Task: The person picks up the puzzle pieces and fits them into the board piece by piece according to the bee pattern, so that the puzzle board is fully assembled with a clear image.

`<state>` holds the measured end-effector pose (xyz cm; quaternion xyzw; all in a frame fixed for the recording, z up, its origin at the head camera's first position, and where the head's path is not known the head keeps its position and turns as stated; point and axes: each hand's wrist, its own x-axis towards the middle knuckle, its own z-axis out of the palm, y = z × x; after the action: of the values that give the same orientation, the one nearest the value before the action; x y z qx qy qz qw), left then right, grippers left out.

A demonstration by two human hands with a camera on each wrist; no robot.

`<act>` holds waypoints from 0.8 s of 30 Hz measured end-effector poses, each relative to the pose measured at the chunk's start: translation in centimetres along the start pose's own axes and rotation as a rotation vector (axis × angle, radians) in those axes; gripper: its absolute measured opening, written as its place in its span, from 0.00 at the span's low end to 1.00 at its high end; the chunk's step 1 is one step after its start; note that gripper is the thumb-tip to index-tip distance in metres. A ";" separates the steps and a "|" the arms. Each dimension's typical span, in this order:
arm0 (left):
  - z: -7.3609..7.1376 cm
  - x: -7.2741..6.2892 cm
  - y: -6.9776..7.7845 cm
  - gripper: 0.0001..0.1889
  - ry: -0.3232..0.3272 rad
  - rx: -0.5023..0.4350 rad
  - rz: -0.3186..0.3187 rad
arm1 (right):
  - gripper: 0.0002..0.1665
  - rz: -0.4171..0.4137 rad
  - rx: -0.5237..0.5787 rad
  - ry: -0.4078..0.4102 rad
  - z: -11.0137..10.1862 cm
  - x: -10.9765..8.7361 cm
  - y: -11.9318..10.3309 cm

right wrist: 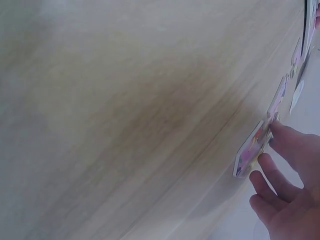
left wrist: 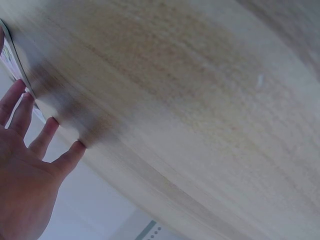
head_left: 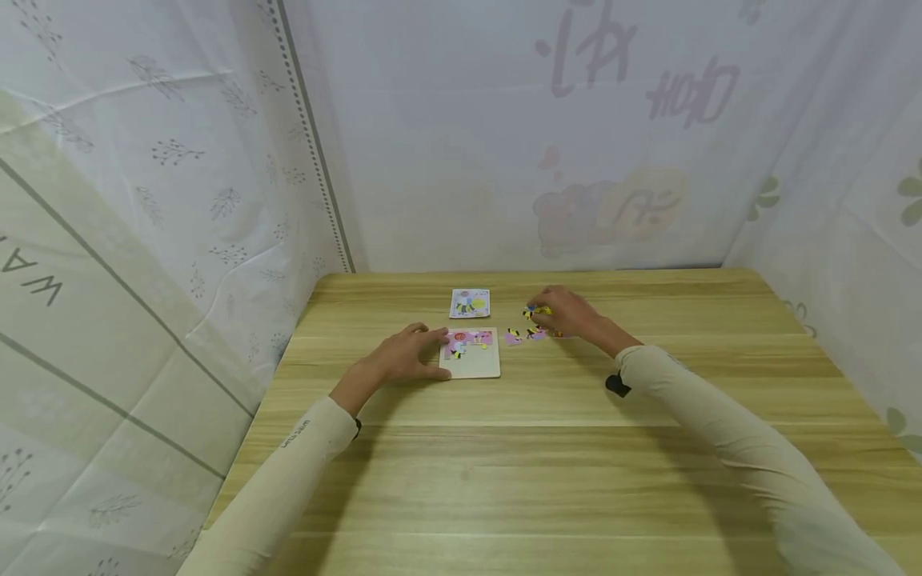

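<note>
A square puzzle board point(head_left: 471, 366) lies on the table, its upper part filled with pink pieces showing a bee. My left hand point(head_left: 406, 354) rests at its left edge, thumb by the near corner and fingers by the far one. Those fingers point(left wrist: 42, 137) are spread and nearly straight in the left wrist view. To the right, my right hand point(head_left: 567, 312) pinches a yellow-and-blue puzzle piece point(head_left: 529, 313) between thumb and fingertips, low over the table. Loose pink puzzle pieces point(head_left: 514, 337) with bee parts lie just below it; one piece point(right wrist: 248, 150) shows by the fingertips in the right wrist view.
A picture card point(head_left: 470, 304) with a bee lies behind the board. The wooden table point(head_left: 461, 464) reaches back to a printed cloth curtain point(head_left: 446, 160), with more cloth point(head_left: 144, 264) along the left and right sides.
</note>
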<state>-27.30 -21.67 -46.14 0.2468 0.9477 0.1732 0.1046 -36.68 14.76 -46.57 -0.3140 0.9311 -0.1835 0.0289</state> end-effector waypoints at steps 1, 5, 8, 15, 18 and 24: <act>0.0 0.0 0.0 0.44 0.000 0.001 0.000 | 0.22 0.002 0.001 -0.001 0.0 0.0 0.0; 0.0 0.1 0.0 0.44 -0.001 0.008 0.000 | 0.21 0.006 0.004 -0.007 0.1 0.2 -0.2; 0.1 0.1 0.0 0.44 -0.003 0.010 0.001 | 0.21 -0.005 0.001 -0.001 0.2 0.3 -0.4; 0.2 0.1 -0.1 0.44 -0.002 0.025 0.009 | 0.20 -0.053 -0.001 0.011 0.4 0.4 -0.8; 0.2 0.0 -0.1 0.45 -0.001 0.031 0.010 | 0.18 -0.090 0.004 0.021 0.6 0.6 -1.1; 0.1 0.0 0.1 0.44 0.005 0.021 0.015 | 0.18 -0.147 -0.003 0.030 0.9 0.6 -2.0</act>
<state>-27.19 -21.57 -46.21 0.2546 0.9478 0.1645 0.0984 -35.87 12.65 -46.63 -0.3790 0.9060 -0.1884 0.0011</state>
